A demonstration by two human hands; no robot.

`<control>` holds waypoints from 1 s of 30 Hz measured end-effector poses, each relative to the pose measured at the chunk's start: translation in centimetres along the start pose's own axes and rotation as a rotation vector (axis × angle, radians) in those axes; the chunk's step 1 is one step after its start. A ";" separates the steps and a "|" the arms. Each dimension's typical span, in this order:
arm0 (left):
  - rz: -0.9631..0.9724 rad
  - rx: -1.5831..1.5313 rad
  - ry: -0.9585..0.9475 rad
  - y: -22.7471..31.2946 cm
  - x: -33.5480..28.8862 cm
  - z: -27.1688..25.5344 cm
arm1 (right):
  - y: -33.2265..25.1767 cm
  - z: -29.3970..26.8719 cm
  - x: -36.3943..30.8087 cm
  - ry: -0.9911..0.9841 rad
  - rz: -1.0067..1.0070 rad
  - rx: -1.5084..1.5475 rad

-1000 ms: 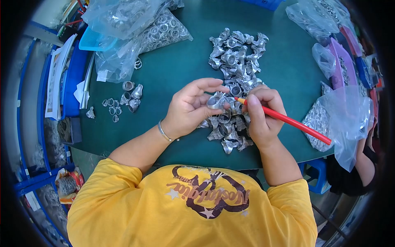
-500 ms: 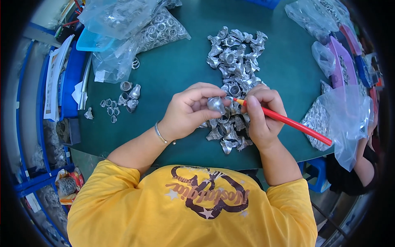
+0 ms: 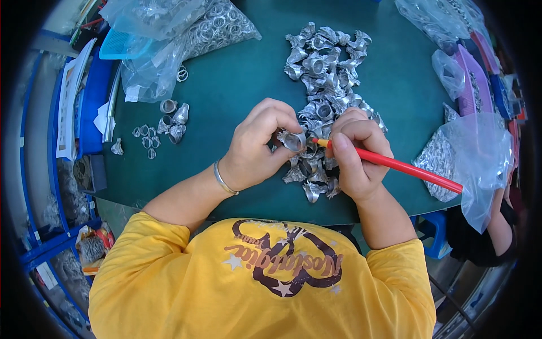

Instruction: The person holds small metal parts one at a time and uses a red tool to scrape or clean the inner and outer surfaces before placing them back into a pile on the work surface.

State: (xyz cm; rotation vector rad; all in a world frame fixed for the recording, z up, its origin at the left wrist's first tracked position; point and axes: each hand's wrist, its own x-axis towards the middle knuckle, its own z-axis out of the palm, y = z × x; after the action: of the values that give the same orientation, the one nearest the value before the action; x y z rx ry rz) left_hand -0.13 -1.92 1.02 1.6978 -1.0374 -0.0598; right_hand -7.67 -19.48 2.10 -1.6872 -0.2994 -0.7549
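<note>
Between the thumb and fingers of my left hand [image 3: 258, 141] is a silver metal ring [image 3: 293, 141], its round opening facing up. My right hand [image 3: 361, 150] grips a red pencil [image 3: 409, 168], whose tip points left and sits close beside the ring; whether it touches cannot be made out. Beneath and beyond both hands lies a long pile of chunky silver rings [image 3: 319, 73] on the green table [image 3: 237, 90]. Part of the pile is hidden by my hands.
A small group of loose rings [image 3: 179, 116] lies on the left, near smaller thin rings [image 3: 148, 137]. Clear bags of rings [image 3: 217, 31] fill the far left. On the right are a purple basket [image 3: 468, 73], another plastic bag [image 3: 480, 152] and another person's arm [image 3: 499, 226].
My left hand has turned the ring so its hole now shows, where its smooth rounded side showed before. The pencil has shifted slightly with my right hand.
</note>
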 end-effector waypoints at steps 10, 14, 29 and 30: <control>-0.057 -0.060 -0.011 0.0 -0.1 0.1 | 0.0 0.0 -0.1 -0.014 0.046 -0.020; -0.117 -0.111 0.007 0.1 -0.1 0.2 | 0.0 0.2 -0.1 -0.021 0.017 -0.034; -0.482 -0.527 -0.041 0.1 -0.3 -0.2 | -0.3 0.1 -0.1 0.028 0.098 -0.025; -0.498 -0.583 -0.043 0.2 -0.2 -0.2 | -0.3 0.0 -0.1 0.023 0.093 -0.029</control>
State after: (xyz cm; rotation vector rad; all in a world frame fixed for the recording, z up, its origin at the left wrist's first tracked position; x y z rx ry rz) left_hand -0.26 -1.67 1.23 1.3719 -0.5267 -0.6585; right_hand -7.91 -19.35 2.23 -1.7070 -0.1939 -0.7120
